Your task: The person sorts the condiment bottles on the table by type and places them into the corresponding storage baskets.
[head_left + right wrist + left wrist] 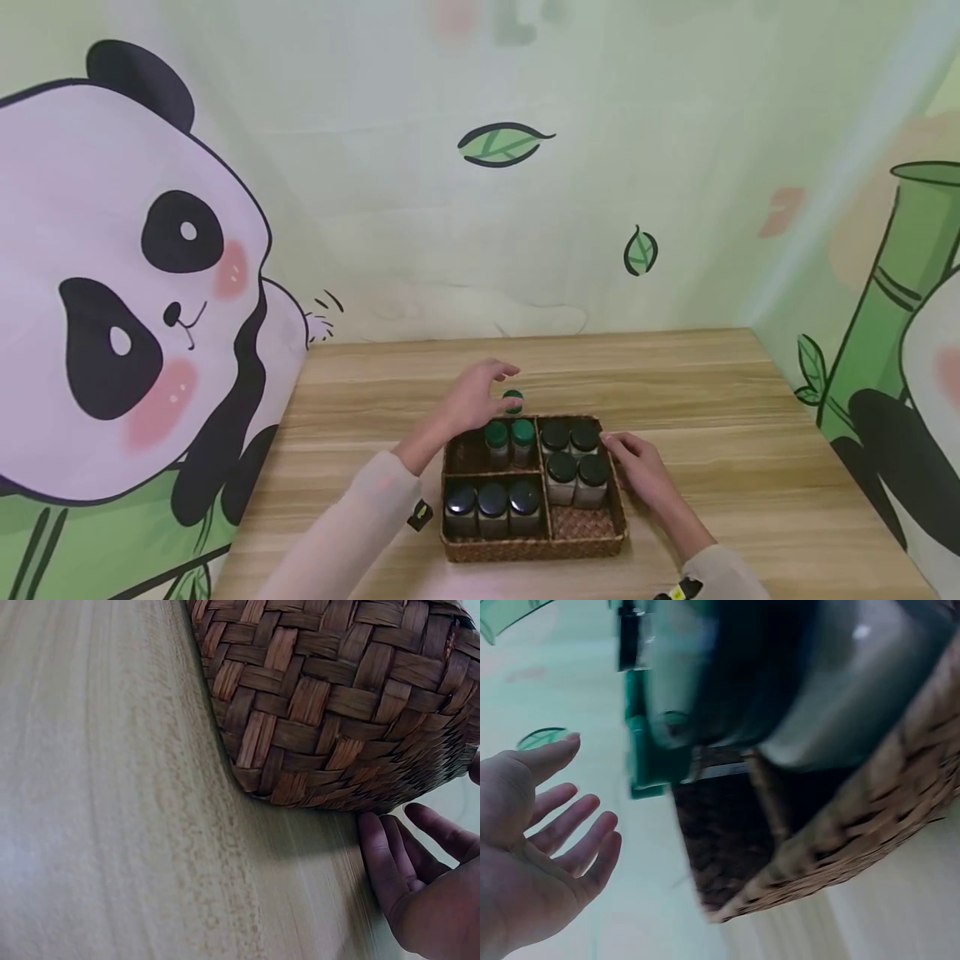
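Note:
A brown woven basket [532,550] with compartments sits on the table. My left hand [476,398] is above its back left part, fingers spread and thumb apart. Beside that thumb, just past the back rim, shows a green-lidded jar [513,397]; whether the thumb touches it is unclear. The left wrist view shows the open palm [532,855] apart from the blurred jars. Two green-lidded jars [522,432] stand in the back left compartment. My right hand [645,468] touches the basket's right side; the right wrist view shows fingers [381,851] against the woven wall [315,705].
Three jars with dark shiny lids [492,500] stand in the front left compartment. Several dark-lidded jars [561,468] fill the back of the right compartment. Behind the wooden table [375,392] rises a wall [375,208] printed with pandas and leaves.

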`<state>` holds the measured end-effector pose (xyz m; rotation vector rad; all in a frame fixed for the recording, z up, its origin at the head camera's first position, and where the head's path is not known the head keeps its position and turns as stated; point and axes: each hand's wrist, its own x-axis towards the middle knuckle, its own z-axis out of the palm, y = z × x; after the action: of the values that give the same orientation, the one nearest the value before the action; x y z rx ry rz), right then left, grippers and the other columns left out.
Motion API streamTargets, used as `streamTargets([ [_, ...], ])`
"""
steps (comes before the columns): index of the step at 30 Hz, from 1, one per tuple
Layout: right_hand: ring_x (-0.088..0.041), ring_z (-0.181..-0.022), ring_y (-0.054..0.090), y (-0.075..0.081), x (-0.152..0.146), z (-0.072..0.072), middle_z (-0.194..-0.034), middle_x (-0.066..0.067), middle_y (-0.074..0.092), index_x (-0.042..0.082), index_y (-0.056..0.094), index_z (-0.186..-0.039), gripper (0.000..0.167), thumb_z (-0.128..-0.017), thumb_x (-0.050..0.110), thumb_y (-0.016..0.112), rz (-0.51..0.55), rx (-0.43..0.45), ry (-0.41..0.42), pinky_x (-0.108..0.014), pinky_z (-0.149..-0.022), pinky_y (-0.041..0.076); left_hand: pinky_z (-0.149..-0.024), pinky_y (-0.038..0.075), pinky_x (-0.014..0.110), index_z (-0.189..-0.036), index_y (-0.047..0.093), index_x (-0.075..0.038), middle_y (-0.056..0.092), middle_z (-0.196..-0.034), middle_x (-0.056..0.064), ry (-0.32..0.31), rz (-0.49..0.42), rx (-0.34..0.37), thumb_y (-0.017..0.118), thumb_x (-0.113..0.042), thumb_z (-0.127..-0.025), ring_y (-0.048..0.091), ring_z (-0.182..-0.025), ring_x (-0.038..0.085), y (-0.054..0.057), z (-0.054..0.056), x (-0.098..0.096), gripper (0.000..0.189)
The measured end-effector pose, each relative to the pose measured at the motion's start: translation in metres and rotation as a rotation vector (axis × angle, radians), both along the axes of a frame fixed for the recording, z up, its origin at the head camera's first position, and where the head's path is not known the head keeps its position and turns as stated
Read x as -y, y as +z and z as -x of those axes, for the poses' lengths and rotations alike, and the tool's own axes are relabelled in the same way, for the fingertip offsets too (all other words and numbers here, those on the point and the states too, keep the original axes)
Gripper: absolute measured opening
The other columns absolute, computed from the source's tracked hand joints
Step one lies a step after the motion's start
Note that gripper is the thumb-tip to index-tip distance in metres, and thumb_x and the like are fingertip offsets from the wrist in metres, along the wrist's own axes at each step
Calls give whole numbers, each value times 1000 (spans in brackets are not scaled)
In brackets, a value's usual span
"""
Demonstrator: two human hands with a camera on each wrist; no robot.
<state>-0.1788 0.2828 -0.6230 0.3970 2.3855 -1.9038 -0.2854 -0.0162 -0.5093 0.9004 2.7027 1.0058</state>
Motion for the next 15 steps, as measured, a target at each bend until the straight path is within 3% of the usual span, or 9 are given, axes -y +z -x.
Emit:
streamTargets([
  [4, -15, -105, 57, -3, 0, -1, -124, -11, 66, 4, 72, -125, 47, -106, 46, 64, 16, 1, 1, -32, -73, 59, -105, 54, 45, -143, 64, -6, 62, -143, 14, -12, 54, 19, 79, -26, -99, 62, -129, 32, -17, 3, -4, 51],
  [8, -14, -104, 58, -4, 0, 0, -123, -11, 66, 4, 72, -126, 46, -106, 45, 65, 36, 2, -10, -32, -73, 60, -101, 56, 43, -136, 68, -6, 66, -134, 12, -12, 82, -7, 79, -27, -99, 65, -121, 29, -29, 4, -8, 44],
  [15, -14, -101, 59, -4, -1, 1, -119, -10, 68, 4, 72, -125, 47, -106, 46, 65, 33, 5, -16, -31, -72, 60, -91, 59, 40, -125, 72, -5, 68, -120, 11, 21, 12, -24, 80, -18, -98, 66, -109, 26, -37, 9, -10, 32],
])
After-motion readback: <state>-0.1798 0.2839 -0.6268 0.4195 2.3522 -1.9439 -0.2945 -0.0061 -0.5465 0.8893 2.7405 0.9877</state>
